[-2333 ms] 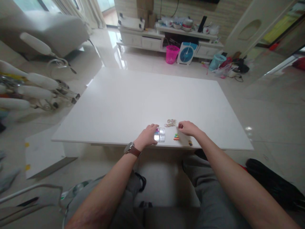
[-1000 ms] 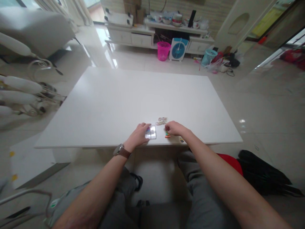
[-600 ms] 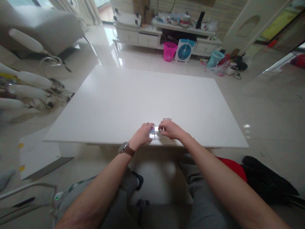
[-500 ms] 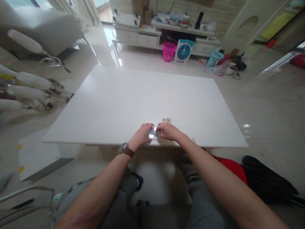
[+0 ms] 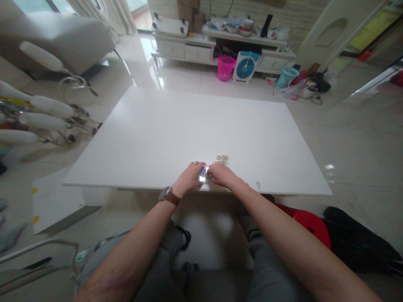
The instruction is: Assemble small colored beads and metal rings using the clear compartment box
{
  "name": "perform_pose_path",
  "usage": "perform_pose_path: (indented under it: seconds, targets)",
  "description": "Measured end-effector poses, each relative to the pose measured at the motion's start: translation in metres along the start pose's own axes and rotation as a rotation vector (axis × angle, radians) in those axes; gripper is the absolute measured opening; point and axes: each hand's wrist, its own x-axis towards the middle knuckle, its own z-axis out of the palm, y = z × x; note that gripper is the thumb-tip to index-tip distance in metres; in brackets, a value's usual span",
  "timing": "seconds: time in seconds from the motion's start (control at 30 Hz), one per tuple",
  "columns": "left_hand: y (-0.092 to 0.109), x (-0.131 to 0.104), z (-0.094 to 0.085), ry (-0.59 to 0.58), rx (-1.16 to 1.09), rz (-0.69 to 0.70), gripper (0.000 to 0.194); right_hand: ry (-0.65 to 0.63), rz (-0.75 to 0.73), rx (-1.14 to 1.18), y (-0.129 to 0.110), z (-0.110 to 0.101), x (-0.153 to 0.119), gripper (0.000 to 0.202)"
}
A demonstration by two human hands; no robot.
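Observation:
Near the front edge of the white table (image 5: 176, 130), my left hand (image 5: 189, 177) is closed around a small clear plastic box (image 5: 202, 178) with bits of pink and blue in it. My right hand (image 5: 221, 174) has its fingers bent and pressed together at the box's right side; whatever they pinch is hidden. Just beyond that hand lie several small metallic rings or clips (image 5: 223, 157) in rows, too small to name surely. Another small shiny piece (image 5: 258, 185) rests by the table edge, right of my right wrist.
Across the floor stands a low white cabinet (image 5: 171, 48) with dishes on top. Before it are a pink basket (image 5: 226, 69), a blue and white fan (image 5: 246, 67) and a teal basket (image 5: 287, 78). Something red (image 5: 310, 224) sits right of my legs.
My right hand has shifted slightly left and nearer the box, uncovering a second row of small metal pieces. The view has moved a little; my left hand keeps its hold.

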Motion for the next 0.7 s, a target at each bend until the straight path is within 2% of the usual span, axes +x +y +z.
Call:
perform_pose_path:
  seconds: [0.17,0.33,0.53,0.7]
  targets:
    - [-0.001,-0.001,0.0,0.006,0.013,0.018,0.059,0.033,-0.041,0.037,0.005,0.003,0.003,0.027]
    - [0.0,-0.002,-0.001,0.008,0.015,0.016,0.06,0.034,-0.01,0.045,0.006,0.005,0.004,0.022]
    - [-0.002,0.0,0.002,0.003,0.011,0.02,0.062,0.079,0.062,0.034,0.0,0.001,0.002,0.026]
    - [-0.003,0.0,0.003,-0.006,0.014,0.017,0.064,0.064,0.042,0.058,0.005,-0.007,0.0,0.018]
